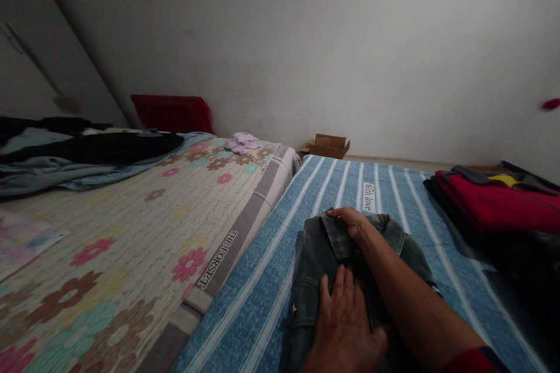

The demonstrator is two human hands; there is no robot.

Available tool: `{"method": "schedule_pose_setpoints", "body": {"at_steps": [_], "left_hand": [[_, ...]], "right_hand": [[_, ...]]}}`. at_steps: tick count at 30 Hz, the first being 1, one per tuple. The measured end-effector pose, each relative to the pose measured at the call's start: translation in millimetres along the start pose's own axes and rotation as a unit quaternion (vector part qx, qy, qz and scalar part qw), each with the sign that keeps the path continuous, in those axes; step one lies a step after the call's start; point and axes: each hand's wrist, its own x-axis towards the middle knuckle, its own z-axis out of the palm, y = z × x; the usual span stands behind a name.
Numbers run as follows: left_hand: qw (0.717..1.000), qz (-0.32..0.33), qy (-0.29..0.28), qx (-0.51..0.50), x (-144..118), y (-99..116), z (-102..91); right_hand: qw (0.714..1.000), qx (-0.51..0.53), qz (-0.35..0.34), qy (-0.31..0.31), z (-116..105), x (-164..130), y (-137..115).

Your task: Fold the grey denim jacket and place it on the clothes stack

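Observation:
A dark grey denim garment (pixel 315 280) lies bunched on a blue striped mat (pixel 262 280). My left hand (pixel 345 326) rests flat on its near part, palm down, fingers spread slightly. My right hand (pixel 352 224) reaches across from the lower right, and its fingers curl over the garment's far seamed edge, gripping it. My right forearm crosses over the garment and hides part of it.
A floral mat (pixel 109 245) lies to the left, with dark and blue clothes (pixel 87 151) heaped at its far end. A red cushion (pixel 172 112), a lilac cloth (pixel 242 142) and an open cardboard box (pixel 326 145) sit by the wall. Folded red and dark clothes (pixel 499 204) are stacked at right.

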Motion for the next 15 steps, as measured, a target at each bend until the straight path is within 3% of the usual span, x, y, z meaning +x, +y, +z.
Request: {"method": "schedule_pose_setpoints", "body": {"at_steps": [7, 15], "left_hand": [[1.000, -0.002, -0.003, 0.003, -0.6, 2.8, -3.4], [1.000, -0.004, -0.010, 0.023, -0.5, 4.5, -5.5]], "right_hand": [[1.000, -0.008, 0.022, -0.016, 1.1, -3.9, 0.0], [0.998, -0.060, -0.015, 0.013, 4.2, -7.6, -0.5]]}}
